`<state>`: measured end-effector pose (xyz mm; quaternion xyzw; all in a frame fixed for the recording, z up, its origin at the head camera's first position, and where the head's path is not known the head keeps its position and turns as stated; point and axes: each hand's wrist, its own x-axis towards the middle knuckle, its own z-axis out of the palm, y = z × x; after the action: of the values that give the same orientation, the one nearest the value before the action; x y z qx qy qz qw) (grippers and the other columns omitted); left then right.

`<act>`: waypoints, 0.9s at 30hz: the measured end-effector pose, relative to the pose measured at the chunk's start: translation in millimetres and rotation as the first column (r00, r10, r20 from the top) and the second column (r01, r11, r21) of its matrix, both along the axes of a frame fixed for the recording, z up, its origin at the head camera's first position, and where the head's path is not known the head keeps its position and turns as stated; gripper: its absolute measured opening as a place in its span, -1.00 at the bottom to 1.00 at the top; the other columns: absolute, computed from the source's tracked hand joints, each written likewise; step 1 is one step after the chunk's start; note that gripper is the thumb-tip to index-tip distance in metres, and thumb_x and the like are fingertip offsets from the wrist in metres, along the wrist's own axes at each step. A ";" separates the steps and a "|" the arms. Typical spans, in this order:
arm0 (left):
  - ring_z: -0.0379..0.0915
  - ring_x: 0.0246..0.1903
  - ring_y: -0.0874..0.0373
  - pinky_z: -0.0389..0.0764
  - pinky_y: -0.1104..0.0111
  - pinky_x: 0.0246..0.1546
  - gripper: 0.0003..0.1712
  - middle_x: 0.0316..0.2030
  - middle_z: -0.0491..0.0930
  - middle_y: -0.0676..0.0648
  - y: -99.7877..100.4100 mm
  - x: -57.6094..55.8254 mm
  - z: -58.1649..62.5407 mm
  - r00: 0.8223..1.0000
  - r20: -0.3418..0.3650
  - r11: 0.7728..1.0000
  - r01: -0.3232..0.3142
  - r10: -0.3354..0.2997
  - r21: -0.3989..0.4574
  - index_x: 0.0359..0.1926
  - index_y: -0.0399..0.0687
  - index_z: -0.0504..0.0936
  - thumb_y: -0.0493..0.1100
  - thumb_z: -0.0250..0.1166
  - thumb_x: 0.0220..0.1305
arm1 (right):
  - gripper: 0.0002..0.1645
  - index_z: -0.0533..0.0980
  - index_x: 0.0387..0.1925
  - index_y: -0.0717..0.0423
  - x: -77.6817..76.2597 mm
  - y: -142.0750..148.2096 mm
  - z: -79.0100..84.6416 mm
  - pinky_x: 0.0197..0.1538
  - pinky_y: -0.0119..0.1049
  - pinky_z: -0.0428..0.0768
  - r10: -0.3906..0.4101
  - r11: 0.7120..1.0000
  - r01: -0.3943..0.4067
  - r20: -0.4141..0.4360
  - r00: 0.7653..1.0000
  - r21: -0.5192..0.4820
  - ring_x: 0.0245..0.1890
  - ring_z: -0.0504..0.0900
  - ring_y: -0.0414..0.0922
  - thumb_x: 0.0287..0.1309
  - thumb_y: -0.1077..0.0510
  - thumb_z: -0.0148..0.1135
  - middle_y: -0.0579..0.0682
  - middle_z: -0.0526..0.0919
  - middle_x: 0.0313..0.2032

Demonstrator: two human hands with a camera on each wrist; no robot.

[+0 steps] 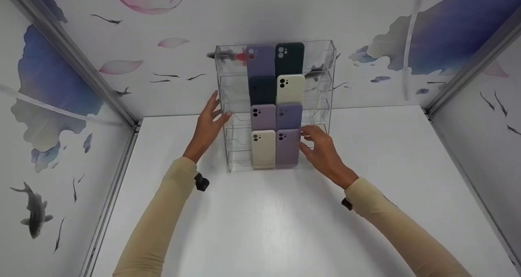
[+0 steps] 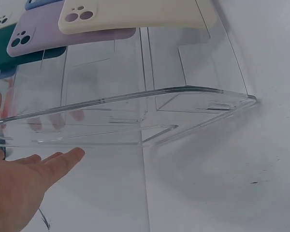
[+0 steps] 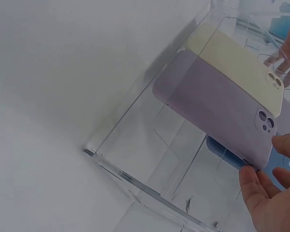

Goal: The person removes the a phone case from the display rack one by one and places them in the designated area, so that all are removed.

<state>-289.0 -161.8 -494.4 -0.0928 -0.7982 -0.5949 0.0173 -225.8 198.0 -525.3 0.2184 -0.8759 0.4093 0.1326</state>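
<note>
Showing left hand and right hand, fingers apart, head view alone frames eight phone cases.

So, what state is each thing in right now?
Rack: standing on the table.
Front lilac case: standing in the rack.
Other seven cases: also in the rack.
Left hand: fingers spread, at the rack's left side.
Right hand: fingertips at the lilac case's right edge.
Sleeves: down to the wrists.

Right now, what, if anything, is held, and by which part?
Right hand touches the front lilac case at its upper right corner; grip unclear. Left hand, beside the rack, shows no grip.
</note>
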 end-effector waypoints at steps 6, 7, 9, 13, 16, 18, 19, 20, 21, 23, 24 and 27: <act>0.28 0.60 -0.27 0.44 -0.03 0.53 -0.03 0.74 0.08 -0.18 1.7 -3.1 1.2 1.000 -0.003 0.999 0.021 -0.021 0.029 0.82 0.09 -0.04 -0.02 0.32 0.68 | -0.51 0.60 0.29 0.33 -3.3 -3.0 -3.8 0.25 0.02 0.74 -0.034 0.999 0.036 0.053 0.998 -0.040 0.17 0.73 0.16 0.38 0.50 0.40 0.24 0.68 0.18; 0.29 0.59 -0.28 0.44 -0.04 0.53 -0.04 0.74 0.08 -0.18 1.8 -3.3 1.2 1.000 0.001 0.999 0.026 -0.026 0.039 0.82 0.07 -0.04 -0.03 0.31 0.68 | -0.52 0.60 0.29 0.33 -4.0 -3.3 -4.4 0.23 0.03 0.75 -0.036 0.998 0.039 0.058 0.998 -0.049 0.16 0.74 0.16 0.38 0.50 0.40 0.24 0.68 0.18; 0.31 0.58 -0.26 0.45 -0.07 0.51 -0.04 0.73 0.10 -0.19 2.1 -3.6 0.8 0.999 0.017 0.997 0.033 -0.035 0.063 0.82 0.08 -0.05 -0.02 0.31 0.68 | -0.53 0.60 0.29 0.35 -5.5 -3.7 -5.9 0.21 0.03 0.76 -0.038 0.997 0.042 0.063 0.997 -0.066 0.14 0.75 0.16 0.39 0.50 0.38 0.25 0.69 0.16; 0.31 0.59 -0.20 0.44 -0.21 0.48 -0.05 0.72 0.13 -0.20 2.1 -4.4 -1.4 0.996 0.058 0.992 0.055 -0.062 0.116 0.82 0.14 -0.04 0.02 0.30 0.68 | -0.55 0.61 0.27 0.37 -8.4 -3.9 -9.3 0.14 0.03 0.78 -0.041 0.995 0.047 0.063 0.997 -0.091 0.09 0.77 0.15 0.40 0.52 0.34 0.27 0.72 0.12; 0.30 0.60 -0.16 0.40 -0.29 0.49 -0.07 0.72 0.15 -0.17 1.6 -4.7 -2.2 0.994 0.076 0.987 0.065 -0.076 0.144 0.82 0.20 -0.01 0.05 0.29 0.68 | -0.55 0.62 0.26 0.36 -10.3 -4.1 -10.9 0.11 0.03 0.79 -0.051 0.994 0.057 0.062 0.997 -0.098 0.05 0.79 0.13 0.39 0.53 0.35 0.25 0.74 0.08; 0.30 0.60 -0.14 0.38 -0.31 0.49 -0.08 0.72 0.16 -0.15 1.1 -4.4 -2.0 0.994 0.081 0.987 0.064 -0.077 0.151 0.81 0.22 0.01 0.06 0.29 0.68 | -0.57 0.64 0.23 0.35 -11.7 -4.1 -11.7 0.09 0.02 0.80 -0.057 0.992 0.063 0.055 0.997 -0.106 0.04 0.80 0.12 0.38 0.53 0.37 0.24 0.75 0.06; 0.31 0.60 -0.13 0.37 -0.31 0.49 -0.08 0.72 0.17 -0.14 1.1 -4.3 -1.9 0.994 0.082 0.986 0.063 -0.076 0.155 0.81 0.23 0.01 0.06 0.29 0.68 | -0.59 0.64 0.21 0.34 -12.2 -4.2 -11.4 0.07 0.01 0.80 -0.061 0.992 0.067 0.052 0.997 -0.111 0.03 0.80 0.11 0.38 0.52 0.38 0.23 0.76 0.05; 0.32 0.59 -0.13 0.37 -0.31 0.50 -0.08 0.72 0.17 -0.14 0.9 -4.0 -1.7 0.994 0.084 0.986 0.060 -0.074 0.156 0.81 0.24 0.02 0.06 0.30 0.68 | -0.61 0.65 0.19 0.34 -12.8 -4.4 -11.2 0.06 0.01 0.81 -0.064 0.991 0.070 0.050 0.997 -0.118 0.02 0.81 0.11 0.38 0.52 0.38 0.22 0.77 0.03; 0.32 0.59 -0.12 0.37 -0.31 0.50 -0.09 0.72 0.17 -0.13 0.9 -3.6 -1.4 0.994 0.085 0.986 0.058 -0.072 0.156 0.81 0.24 0.02 0.06 0.30 0.68 | -0.64 0.66 0.16 0.33 -13.5 -4.4 -11.5 0.04 0.01 0.81 -0.067 0.990 0.073 0.047 0.997 -0.125 0.01 0.81 0.10 0.38 0.52 0.38 0.21 0.78 0.02; 0.33 0.59 -0.11 0.37 -0.30 0.50 -0.09 0.72 0.18 -0.13 1.3 -3.1 -1.3 0.994 0.088 0.985 0.052 -0.067 0.164 0.81 0.26 0.03 0.06 0.30 0.68 | -0.69 0.67 0.11 0.31 -14.1 -4.5 -11.4 0.02 -0.01 0.81 -0.072 0.987 0.077 0.045 0.996 -0.138 -0.01 0.81 0.09 0.40 0.50 0.38 0.19 0.79 -0.01; 0.33 0.59 -0.11 0.37 -0.30 0.50 -0.09 0.72 0.17 -0.13 1.5 -2.5 -1.2 0.994 0.090 0.985 0.050 -0.066 0.168 0.81 0.25 0.03 0.05 0.30 0.68 | -0.72 0.68 0.09 0.30 -13.9 -4.5 -11.3 0.01 -0.01 0.81 -0.073 0.986 0.079 0.049 0.996 -0.144 -0.02 0.82 0.07 0.41 0.49 0.39 0.18 0.79 -0.03; 0.34 0.58 -0.11 0.37 -0.29 0.50 -0.10 0.72 0.18 -0.14 2.9 -0.8 -1.5 0.994 0.100 0.984 0.037 -0.055 0.175 0.81 0.24 0.04 0.02 0.29 0.68 | -0.77 0.69 0.04 0.27 -11.2 -3.8 -11.4 -0.03 -0.06 0.82 -0.082 0.985 0.089 0.052 0.995 -0.146 -0.05 0.81 0.02 0.42 0.46 0.40 0.14 0.80 -0.07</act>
<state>-289.8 -158.8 -496.0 -0.0783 -0.7410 -0.6662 -0.0300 -237.0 194.2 -536.7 0.1608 -0.8546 0.4718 0.1458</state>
